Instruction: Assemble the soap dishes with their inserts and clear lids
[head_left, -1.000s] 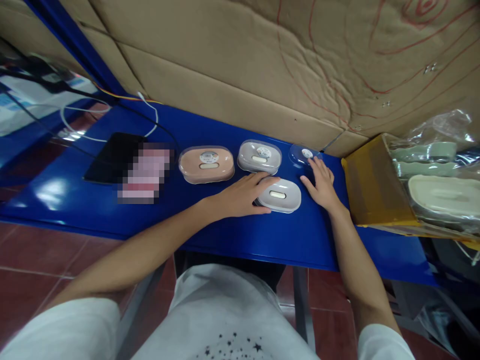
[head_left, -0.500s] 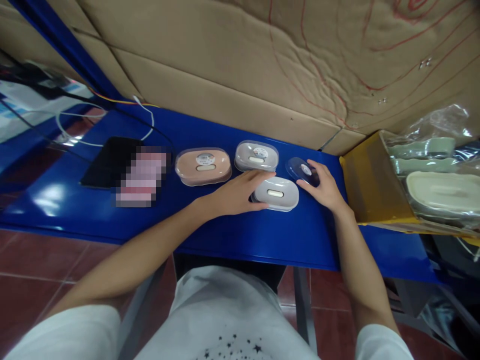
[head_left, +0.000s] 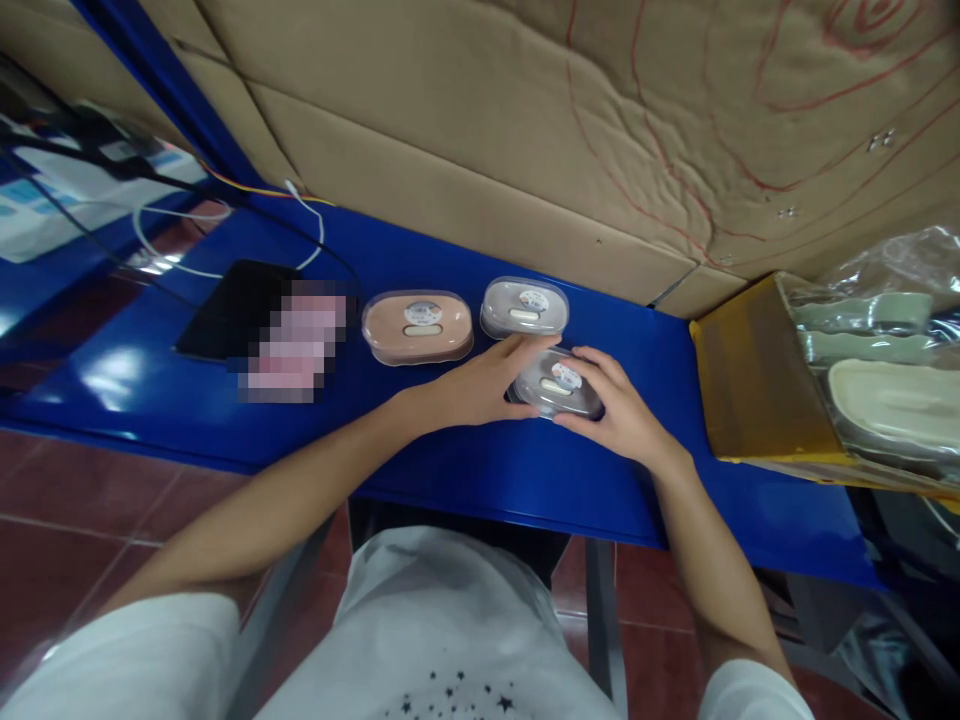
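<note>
So on the left of the tabletop [head_left: 480,475] there's a flat black thing [head_left: 221,315] with a pixelated pink patch, then a peach box [head_left: 386,335] with its clear cover on, so that one looks done. Rear grey box [head_left: 496,312], nearer the far edge, looks covered too. Left hand [head_left: 480,390] is curled around the left end of the front grey box [head_left: 555,387], which sits between the near and far edges. Right hand [head_left: 626,420] is gripping a clear lid [head_left: 589,400] over it; can't tell if it's fully seated, so I'd call that one unfinished. Open carton [head_left: 765,370] at far right.
</note>
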